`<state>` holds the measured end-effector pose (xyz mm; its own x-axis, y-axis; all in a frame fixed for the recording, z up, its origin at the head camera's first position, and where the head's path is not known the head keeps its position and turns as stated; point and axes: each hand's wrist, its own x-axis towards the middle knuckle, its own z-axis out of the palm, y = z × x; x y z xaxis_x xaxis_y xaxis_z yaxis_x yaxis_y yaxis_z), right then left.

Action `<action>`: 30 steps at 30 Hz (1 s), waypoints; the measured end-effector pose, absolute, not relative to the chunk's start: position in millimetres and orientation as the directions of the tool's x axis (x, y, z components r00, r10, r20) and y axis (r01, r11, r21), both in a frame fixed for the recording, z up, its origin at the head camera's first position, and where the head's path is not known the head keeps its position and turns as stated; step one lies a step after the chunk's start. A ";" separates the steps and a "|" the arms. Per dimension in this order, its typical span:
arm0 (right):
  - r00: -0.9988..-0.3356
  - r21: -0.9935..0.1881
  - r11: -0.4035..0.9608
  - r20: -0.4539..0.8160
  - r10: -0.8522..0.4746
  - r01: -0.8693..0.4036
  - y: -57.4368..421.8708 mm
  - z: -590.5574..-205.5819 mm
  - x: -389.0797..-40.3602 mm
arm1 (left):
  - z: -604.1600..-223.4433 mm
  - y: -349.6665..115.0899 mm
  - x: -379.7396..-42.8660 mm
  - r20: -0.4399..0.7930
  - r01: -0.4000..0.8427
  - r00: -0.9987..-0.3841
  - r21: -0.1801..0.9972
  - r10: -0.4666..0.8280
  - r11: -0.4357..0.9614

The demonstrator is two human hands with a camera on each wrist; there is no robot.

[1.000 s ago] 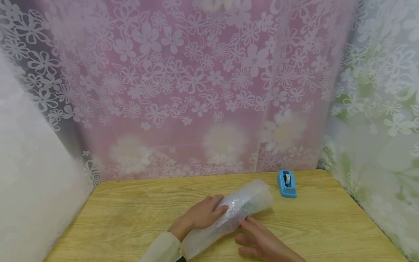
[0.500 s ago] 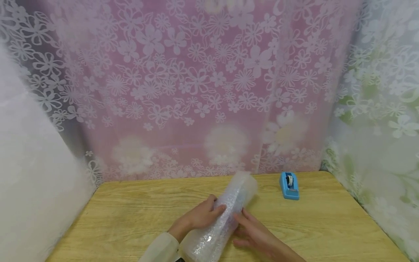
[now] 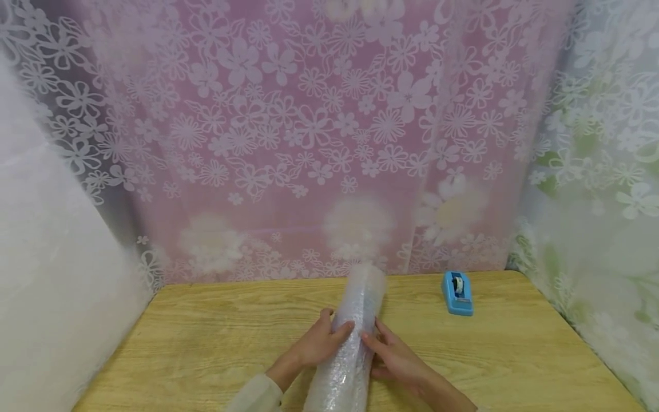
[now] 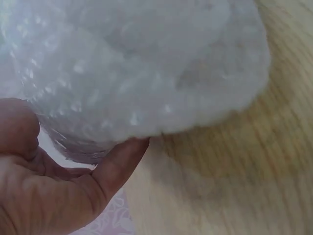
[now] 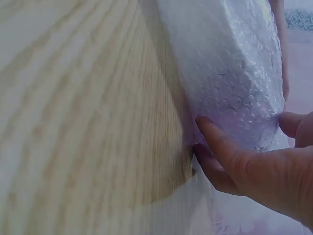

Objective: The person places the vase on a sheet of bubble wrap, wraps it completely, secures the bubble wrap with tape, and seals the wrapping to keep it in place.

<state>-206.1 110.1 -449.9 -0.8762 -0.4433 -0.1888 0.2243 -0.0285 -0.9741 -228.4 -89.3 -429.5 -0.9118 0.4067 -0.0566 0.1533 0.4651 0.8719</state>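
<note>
A long bundle of bubble wrap (image 3: 342,375) stretches away from the person, its far end close to the table's back edge. Something faintly coloured shows through the layers. My left hand (image 3: 315,344) grips its left side, thumb on top. From the other side my right hand (image 3: 399,359) holds it, thumb on top and fingers along the flank. In the left wrist view the left hand (image 4: 58,191) has a fingertip under the rounded plastic edge. The right wrist view has the right hand's fingers (image 5: 220,142) against the bubbled side, low near the wood.
A blue tape dispenser (image 3: 460,309) stands at the back right of the wood-grain table (image 3: 216,326). Flowered pink sheeting (image 3: 288,171) hangs behind, with pale sheeting (image 3: 592,240) at the right and a white sheet (image 3: 51,257) at the left.
The bubble-wrap bundle has swung its far end leftward, from slanting right to nearly straight ahead. My right hand, earlier loose at its side, now has its thumb over the top.
</note>
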 end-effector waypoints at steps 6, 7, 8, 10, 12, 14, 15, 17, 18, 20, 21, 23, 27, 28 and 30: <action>-0.884 -0.986 0.015 -0.158 -0.440 0.168 108.1 -450.9 -219.1 | -437.9 -89.2 -230.3 -0.033 0.158 -0.920 0.880 0.390 0.447; -0.885 -0.987 0.026 -0.153 -0.440 0.157 107.7 -451.0 -221.0 | -438.9 -89.2 -230.6 -0.027 0.158 -0.925 0.881 0.379 0.447; -0.885 -0.989 0.033 -0.145 -0.442 0.146 107.4 -451.0 -223.0 | -439.8 -89.0 -230.8 -0.022 0.156 -0.929 0.881 0.369 0.446; -0.884 -0.991 0.040 -0.132 -0.449 0.128 107.1 -451.4 -227.2 | -441.4 -88.5 -231.2 -0.016 0.149 -0.938 0.885 0.348 0.442; -0.880 -0.992 0.049 -0.123 -0.459 0.113 107.0 -451.8 -231.5 | -442.3 -88.0 -231.5 -0.014 0.138 -0.946 0.888 0.325 0.439; -0.873 -0.994 0.045 -0.113 -0.474 0.104 107.3 -452.9 -236.0 | -443.0 -87.4 -231.9 -0.017 0.123 -0.951 0.896 0.310 0.427; -0.870 -0.994 0.044 -0.111 -0.480 0.103 107.3 -453.4 -238.0 | -443.7 -87.2 -232.5 -0.013 0.121 -0.955 0.896 0.298 0.427; -0.867 -0.994 0.050 -0.109 -0.487 0.097 108.3 -453.9 -242.1 | -444.1 -86.3 -233.9 -0.011 0.112 -0.958 0.904 0.285 0.413; -0.866 -0.994 0.050 -0.109 -0.488 0.096 108.6 -454.2 -244.2 | -444.1 -85.8 -234.6 -0.012 0.107 -0.961 0.907 0.278 0.408; -0.870 -0.994 0.060 -0.105 -0.482 0.086 109.1 -454.4 -248.1 | -445.5 -85.0 -237.5 -0.008 0.105 -0.964 0.907 0.266 0.408; -0.868 -0.994 0.066 -0.104 -0.485 0.082 109.4 -454.2 -250.0 | -445.8 -84.6 -238.9 -0.009 0.100 -0.966 0.907 0.258 0.410; -0.869 -0.994 0.064 -0.106 -0.484 0.086 109.4 -454.0 -253.5 | -446.4 -83.8 -241.6 -0.018 0.087 -0.970 0.907 0.243 0.413; -0.872 -0.993 0.067 -0.114 -0.475 0.094 109.3 -454.1 -258.0 | -446.7 -81.7 -244.7 -0.024 0.071 -0.976 0.905 0.216 0.419; -0.877 -0.993 0.067 -0.116 -0.466 0.096 109.0 -454.5 -259.0 | -447.0 -81.3 -245.4 -0.022 0.071 -0.976 0.906 0.215 0.418; -0.882 -0.993 0.065 -0.121 -0.455 0.102 108.7 -455.2 -260.6 | -447.1 -80.6 -246.5 -0.024 0.069 -0.976 0.907 0.214 0.415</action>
